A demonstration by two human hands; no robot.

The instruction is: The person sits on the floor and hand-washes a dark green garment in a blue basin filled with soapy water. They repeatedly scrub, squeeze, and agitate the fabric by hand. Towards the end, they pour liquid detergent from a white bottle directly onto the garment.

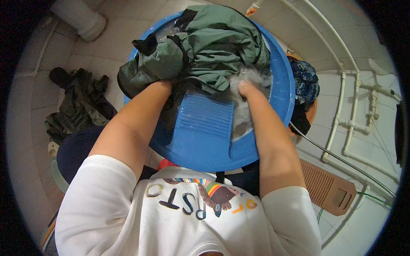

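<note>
A green garment with black trim (218,42) lies bunched in a large blue basin (279,81) of foamy water. Part of it drapes over the basin's left rim. Moulded into the basin's near side is a ridged blue washboard (204,115). My left hand (163,84) reaches under the garment's folds at the left, and its fingers are covered by cloth. White suds (250,77) surround my right hand (244,88) beside the garment's right part. Foam and water hide that hand's fingers, so any grip there is unclear.
A dark green garment (81,102) lies on the tiled floor at left. Behind the basin's right side, an orange tub (314,113) holds dark patterned cloth (304,81). A brown washboard (326,187), white pipes (339,106) and a grey hose (341,157) are at right.
</note>
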